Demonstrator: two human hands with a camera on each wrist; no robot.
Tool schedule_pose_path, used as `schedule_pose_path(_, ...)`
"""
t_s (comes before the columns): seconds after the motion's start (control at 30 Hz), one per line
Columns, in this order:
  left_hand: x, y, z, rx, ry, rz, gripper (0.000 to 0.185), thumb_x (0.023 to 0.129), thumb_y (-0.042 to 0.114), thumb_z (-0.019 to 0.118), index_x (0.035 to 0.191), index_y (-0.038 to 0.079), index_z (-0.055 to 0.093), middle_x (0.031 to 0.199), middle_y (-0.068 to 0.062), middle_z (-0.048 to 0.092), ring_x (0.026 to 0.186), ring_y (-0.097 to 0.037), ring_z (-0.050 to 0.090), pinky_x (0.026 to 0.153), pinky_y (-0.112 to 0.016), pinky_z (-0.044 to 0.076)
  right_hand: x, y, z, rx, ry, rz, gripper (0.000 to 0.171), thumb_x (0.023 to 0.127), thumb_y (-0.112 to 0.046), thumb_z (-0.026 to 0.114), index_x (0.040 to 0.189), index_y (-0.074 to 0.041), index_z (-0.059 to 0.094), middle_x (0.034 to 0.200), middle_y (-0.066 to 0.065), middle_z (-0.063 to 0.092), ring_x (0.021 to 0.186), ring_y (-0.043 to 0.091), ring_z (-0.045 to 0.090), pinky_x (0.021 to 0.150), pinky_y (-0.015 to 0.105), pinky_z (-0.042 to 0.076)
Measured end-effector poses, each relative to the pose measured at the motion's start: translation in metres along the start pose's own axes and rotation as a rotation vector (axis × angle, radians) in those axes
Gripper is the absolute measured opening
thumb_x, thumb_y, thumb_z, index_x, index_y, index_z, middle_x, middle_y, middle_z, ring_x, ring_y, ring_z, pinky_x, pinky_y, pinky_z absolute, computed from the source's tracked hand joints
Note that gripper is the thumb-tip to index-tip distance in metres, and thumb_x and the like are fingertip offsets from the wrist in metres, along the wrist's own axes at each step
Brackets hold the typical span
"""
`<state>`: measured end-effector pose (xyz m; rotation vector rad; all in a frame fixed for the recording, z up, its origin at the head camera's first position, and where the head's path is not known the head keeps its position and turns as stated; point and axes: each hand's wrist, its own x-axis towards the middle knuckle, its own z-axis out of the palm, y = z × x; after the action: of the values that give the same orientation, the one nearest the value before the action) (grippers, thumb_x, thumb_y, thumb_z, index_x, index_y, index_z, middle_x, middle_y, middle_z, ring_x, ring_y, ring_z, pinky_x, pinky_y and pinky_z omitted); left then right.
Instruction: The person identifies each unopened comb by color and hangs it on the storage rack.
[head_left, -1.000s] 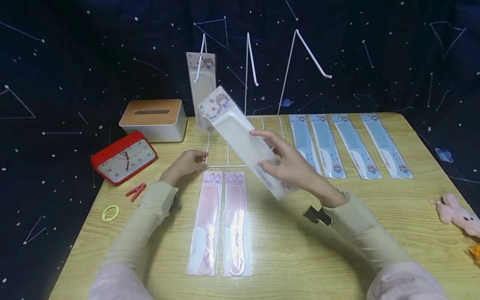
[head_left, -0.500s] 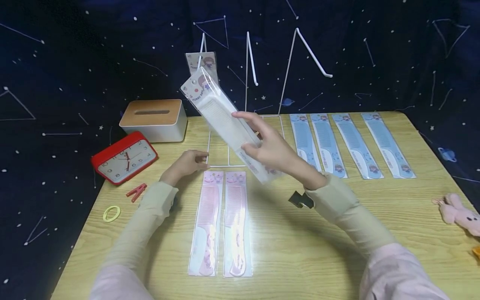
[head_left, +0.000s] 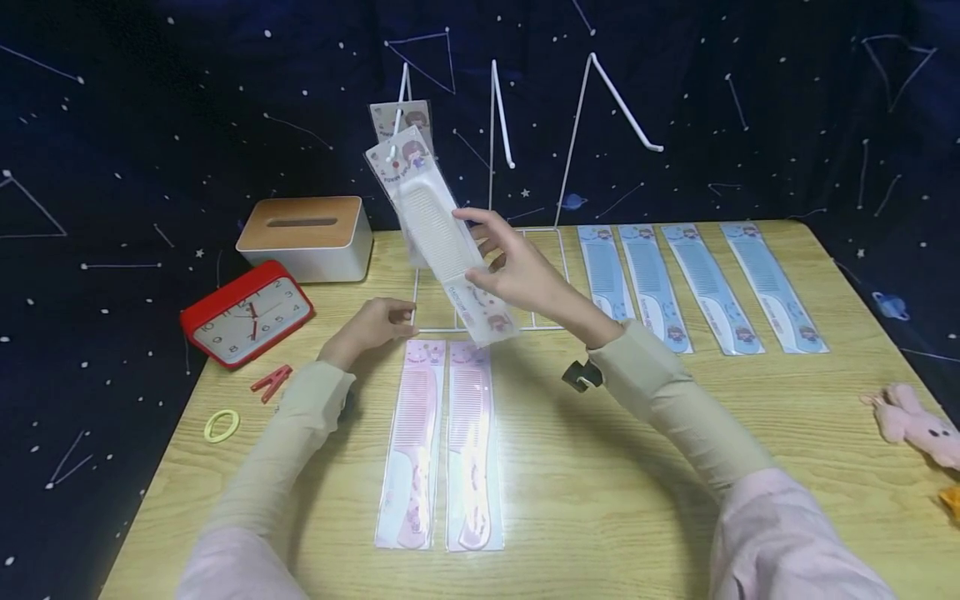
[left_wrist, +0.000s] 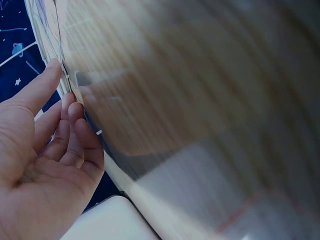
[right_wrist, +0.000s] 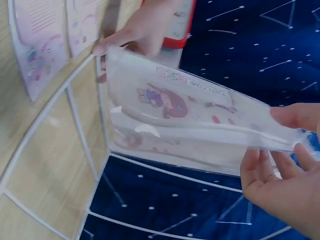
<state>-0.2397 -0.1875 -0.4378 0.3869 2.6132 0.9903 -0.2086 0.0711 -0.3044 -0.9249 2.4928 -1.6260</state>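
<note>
- While the right hand (head_left: 525,279) is raised above the far middle of the wooden table (head_left: 600,467), its thumb and fingers pinch a white packaged comb (head_left: 435,229) at mid-length; the right wrist view shows the thumb on one face of the clear pack (right_wrist: 195,117) and the fingers (right_wrist: 260,172) on the other.
- Comb position: held off the table, tilted, card top up at the left hook (head_left: 400,108) of the white wire display rack (head_left: 495,125). Whether the hook has entered the hanging hole cannot be told.
- A second white packaged comb (head_left: 393,117) hangs on that hook directly behind the held one.
- Left hand (head_left: 371,325): resting at the front left corner of the rack's base frame (head_left: 435,331), fingers loosely curled and narrow, touching the wire; the left wrist view shows fingertips (left_wrist: 67,107) against an edge, but a firm grasp cannot be confirmed.
- Two pink packaged combs (head_left: 442,442) lie flat side by side on the table, just in front of the base frame.
- Four blue packaged combs (head_left: 697,287) lie in a row at the far right, apart from both hands.
- Left side of table: tissue box (head_left: 303,237), red clock (head_left: 247,312), red clip (head_left: 272,382), yellow band (head_left: 222,425).
- Right edge: pink plush toy (head_left: 911,425).
</note>
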Motion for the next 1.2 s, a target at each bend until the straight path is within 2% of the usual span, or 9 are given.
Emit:
schedule_pose_path(0.3,-0.002,0.003,-0.001,-0.004,-0.004,-0.011,0.054,0.086,0.015,0.069,0.133,-0.005,0.050,0.122,-0.022,0.060,0.114,-0.034,0.056,0.101,-0.043,0.043,0.030,0.020,0.009,0.020,-0.054,0.041,0.079,0.082,0.002,0.067,0.149,-0.018,0.030,0.136,0.011,0.048,0.108,0.024,0.053,0.083,0.035,0.049)
schedule_pose_path(0.57,-0.002,0.003,-0.001,-0.019,-0.007,-0.006,0.054,0.086,0.014,0.069,0.133,-0.005,0.050,0.118,-0.021,0.061,0.110,-0.031,0.056,0.097,-0.041,0.046,0.045,0.038,0.008,0.077,-0.079,0.074,0.076,0.085,-0.001,0.067,0.149,-0.018,0.029,0.140,0.011,0.044,0.120,0.026,0.049,0.090,0.039,0.049)
schedule_pose_path(0.7,-0.002,0.001,-0.001,-0.013,-0.001,0.001,0.054,0.086,0.015,0.070,0.132,-0.005,0.051,0.119,-0.021,0.061,0.111,-0.032,0.056,0.097,-0.041,0.046,0.042,0.045,0.006,0.064,-0.088,0.083,0.073,0.086,-0.003,0.066,0.148,-0.017,0.030,0.141,0.012,0.044,0.125,0.029,0.046,0.094,0.041,0.046)
schedule_pose_path(0.93,0.001,-0.002,-0.001,0.001,0.000,-0.005,0.053,0.087,0.015,0.069,0.132,-0.004,0.051,0.119,-0.020,0.061,0.112,-0.032,0.056,0.100,-0.043,0.043,0.028,0.054,0.001,0.029,-0.070,0.112,0.067,0.087,-0.006,0.066,0.146,-0.016,0.036,0.137,0.013,0.049,0.122,0.029,0.047,0.097,0.045,0.044)
schedule_pose_path(1.07,0.001,-0.001,-0.001,-0.004,-0.003,-0.008,0.053,0.086,0.015,0.070,0.132,-0.004,0.052,0.118,-0.020,0.062,0.111,-0.031,0.056,0.100,-0.043,0.043,0.010,0.059,0.003,0.013,-0.079,0.132,0.064,0.087,-0.009,0.066,0.144,-0.015,0.038,0.135,0.013,0.051,0.122,0.032,0.047,0.097,0.045,0.043)
schedule_pose_path(1.2,0.000,0.001,-0.001,0.002,-0.007,-0.011,0.053,0.087,0.016,0.069,0.133,-0.004,0.051,0.118,-0.019,0.061,0.112,-0.031,0.056,0.099,-0.043,0.045,-0.018,0.062,0.009,0.015,-0.120,0.144,0.062,0.087,-0.011,0.067,0.143,-0.011,0.039,0.134,0.016,0.050,0.121,0.037,0.046,0.098,0.048,0.042)
